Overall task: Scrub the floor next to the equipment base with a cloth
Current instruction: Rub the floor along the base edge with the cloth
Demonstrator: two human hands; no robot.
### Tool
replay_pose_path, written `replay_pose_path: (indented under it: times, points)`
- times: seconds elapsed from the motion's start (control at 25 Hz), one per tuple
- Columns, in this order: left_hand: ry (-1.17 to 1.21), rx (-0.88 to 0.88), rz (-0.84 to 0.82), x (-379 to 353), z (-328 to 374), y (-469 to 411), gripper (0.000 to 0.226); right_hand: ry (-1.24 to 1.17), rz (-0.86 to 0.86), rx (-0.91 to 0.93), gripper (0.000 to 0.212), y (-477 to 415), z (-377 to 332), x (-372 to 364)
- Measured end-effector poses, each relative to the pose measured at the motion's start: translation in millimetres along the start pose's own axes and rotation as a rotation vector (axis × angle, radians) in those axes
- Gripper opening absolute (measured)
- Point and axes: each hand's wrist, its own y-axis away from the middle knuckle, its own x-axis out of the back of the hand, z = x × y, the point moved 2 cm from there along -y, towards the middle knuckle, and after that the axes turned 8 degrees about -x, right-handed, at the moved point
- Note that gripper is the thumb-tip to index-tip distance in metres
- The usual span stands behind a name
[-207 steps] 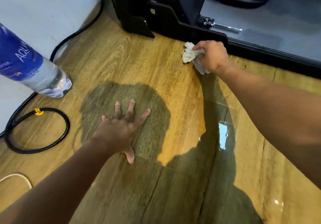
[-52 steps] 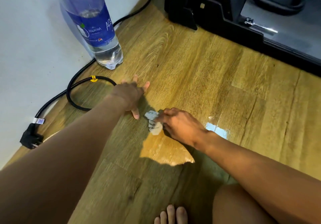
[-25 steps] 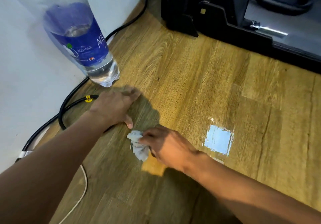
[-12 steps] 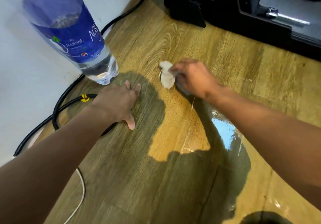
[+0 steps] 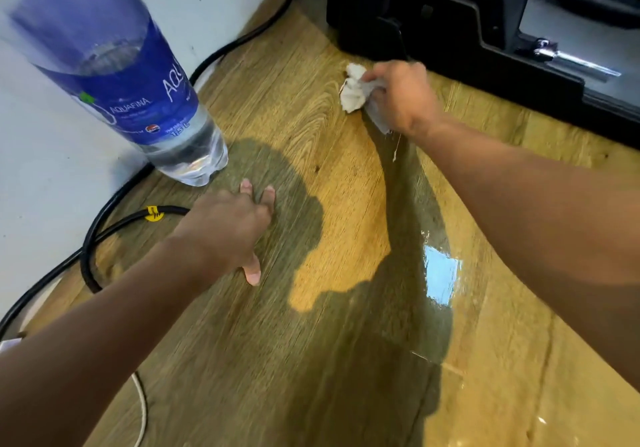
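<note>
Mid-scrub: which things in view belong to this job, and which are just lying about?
Job: cloth, right hand gripping it, left hand flat on the floor, equipment base.
Lying about: water bottle, black cable, white cord.

Bottle (image 5: 114,65) top cut off — cloth (image 5: 353,92) partly hidden under fingers (image 5: 388,74).

Glossy wood-grain floor (image 5: 277,75), crumpled white cloth (image 5: 353,91), clear plastic bottle (image 5: 138,82).
</note>
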Motion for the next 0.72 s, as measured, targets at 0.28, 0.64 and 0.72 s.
replay_pose_path:
  times: [0.28,0.64,0.72]
  points:
    - [-0.001,-0.012,-0.005,-0.1,1.3,1.4,0.135,0.062,0.023,0.175,0.037,-1.9,-16.8,-16.6]
    - [0.039,-0.005,-0.002,4.1,4.5,4.8,0.134,-0.106,-0.084,0.201,0.039,99.1,-38.8,-27.1]
    - [0.064,-0.010,0.002,2.0,1.4,7.3,0.133,-0.100,-0.148,0.256,0.038,151.6,-42.3,-23.9]
